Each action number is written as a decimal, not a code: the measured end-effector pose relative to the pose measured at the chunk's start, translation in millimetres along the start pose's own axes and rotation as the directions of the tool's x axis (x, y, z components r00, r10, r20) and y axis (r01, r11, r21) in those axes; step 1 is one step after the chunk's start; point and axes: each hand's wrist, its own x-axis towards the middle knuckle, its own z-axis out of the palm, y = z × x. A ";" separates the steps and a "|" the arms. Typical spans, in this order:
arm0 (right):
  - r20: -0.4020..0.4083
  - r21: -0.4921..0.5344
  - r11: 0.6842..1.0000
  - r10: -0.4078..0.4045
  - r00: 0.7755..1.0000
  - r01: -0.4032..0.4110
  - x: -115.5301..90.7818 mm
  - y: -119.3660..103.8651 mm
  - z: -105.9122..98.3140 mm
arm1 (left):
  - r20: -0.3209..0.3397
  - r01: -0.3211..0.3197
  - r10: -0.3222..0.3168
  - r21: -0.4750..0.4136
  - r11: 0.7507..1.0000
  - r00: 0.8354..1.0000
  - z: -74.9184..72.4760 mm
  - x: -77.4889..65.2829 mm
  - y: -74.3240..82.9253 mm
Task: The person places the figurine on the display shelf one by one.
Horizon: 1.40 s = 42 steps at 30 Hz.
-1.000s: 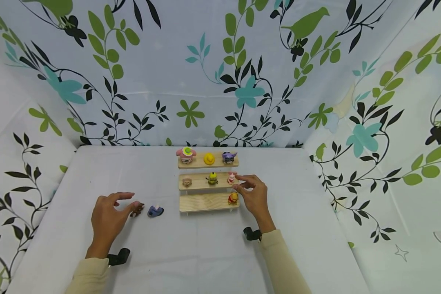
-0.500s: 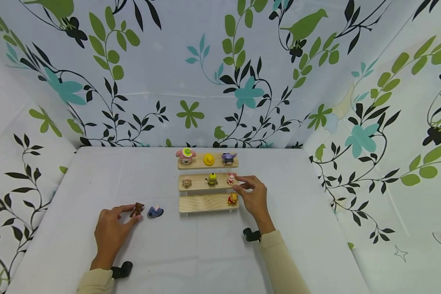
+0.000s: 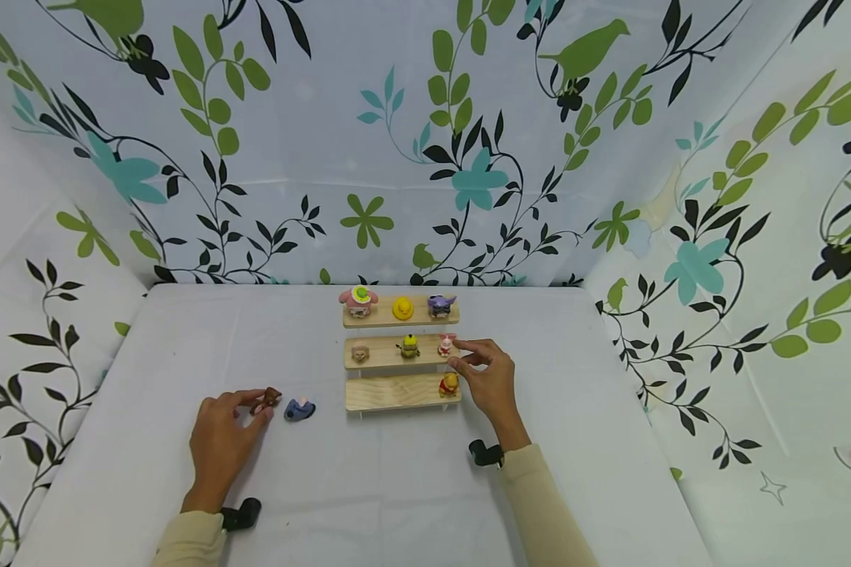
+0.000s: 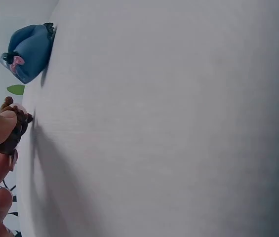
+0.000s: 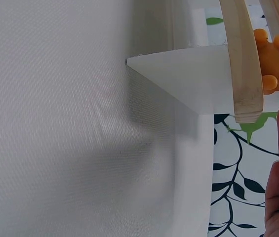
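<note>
Between thumb and fingertips, my left hand (image 3: 223, 441) pinches a small brown figurine (image 4: 17, 129), just above the white table. A blue donkey figurine with a pink bow (image 4: 31, 53) lies on the table right of that hand. My right hand (image 3: 492, 378) is at the right end of a three-step wooden display shelf (image 3: 390, 391). Its index fingertip is beside a pink figurine (image 3: 446, 344) on the middle step and its thumb is near that step's edge; whether they pinch anything is unclear. On the lowest step sits a yellow bear figurine in red (image 3: 449, 384).
The top step holds a pink-eared figurine (image 3: 358, 301), a yellow duck (image 3: 403, 307) and a purple figurine (image 3: 441, 305). On the middle step stand a beige figurine (image 3: 360, 353) and a green-yellow one (image 3: 410, 345). Leaf-patterned cloth (image 3: 291, 142) hangs behind the table.
My left hand has closed its thumb and fingers on the brown figurine and shifted slightly right with it. The right hand has stayed at the shelf.
</note>
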 end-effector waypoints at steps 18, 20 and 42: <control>0.002 -0.036 0.999 0.002 1.000 -0.002 0.2 0.0 0.9 | 0.059 -0.106 0.107 -0.020 0.994 0.993 -7.9 18.7 11.3; -0.002 -0.039 0.999 0.001 1.000 -0.001 0.3 -0.1 0.6 | 0.063 -0.105 0.107 -0.028 0.994 0.992 -8.0 18.9 10.1; -0.009 -0.051 0.999 0.005 1.000 -0.006 0.4 -1.5 0.0 | 0.021 -0.036 0.039 -0.124 0.992 0.999 -18.5 22.9 29.4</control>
